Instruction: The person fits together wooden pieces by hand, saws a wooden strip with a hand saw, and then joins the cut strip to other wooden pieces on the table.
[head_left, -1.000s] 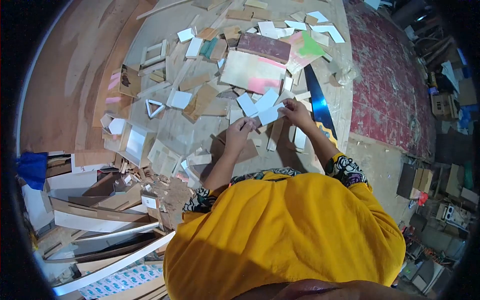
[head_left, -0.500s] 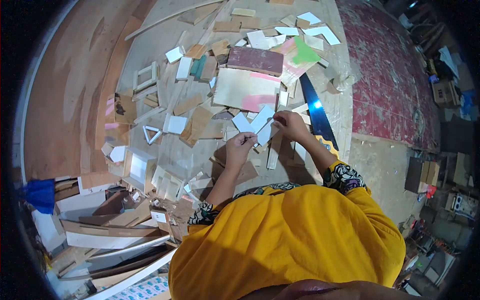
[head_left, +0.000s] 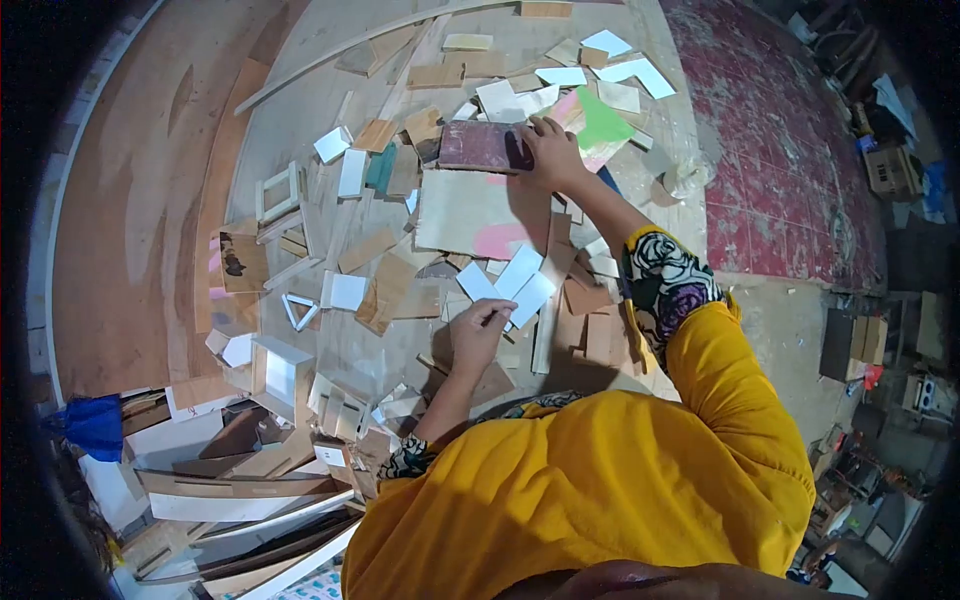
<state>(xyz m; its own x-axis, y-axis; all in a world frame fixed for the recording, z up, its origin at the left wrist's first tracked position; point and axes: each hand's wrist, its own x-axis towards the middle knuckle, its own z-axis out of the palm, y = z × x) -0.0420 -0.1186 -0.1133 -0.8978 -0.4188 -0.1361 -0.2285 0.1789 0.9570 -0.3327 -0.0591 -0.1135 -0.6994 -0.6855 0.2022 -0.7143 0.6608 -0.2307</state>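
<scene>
My left hand [head_left: 477, 332] is closed in a pinch at the near corner of some joined white pieces [head_left: 532, 297], which form an angled shape on the table. My right hand [head_left: 553, 155] reaches over the right end of a dark red board [head_left: 481, 144]. Its fingers are apart and bent down at the board's surface; whether anything small lies beneath them is hidden. Below that board lies a larger pale plywood board [head_left: 472, 209] with pink paint. A green and pink painted board [head_left: 600, 117] lies beside my right hand.
Wood offcuts are scattered over the worktable [head_left: 330, 110]. A saw [head_left: 608, 180] is mostly hidden under my right arm. A small white triangular frame [head_left: 300, 311] and a wooden frame [head_left: 280, 193] lie at left. Scrap boards [head_left: 235, 487] pile up at lower left.
My right hand has left the white pieces and moved up and away to the dark red board. My left hand stays by the white pieces. The view has shifted slightly.
</scene>
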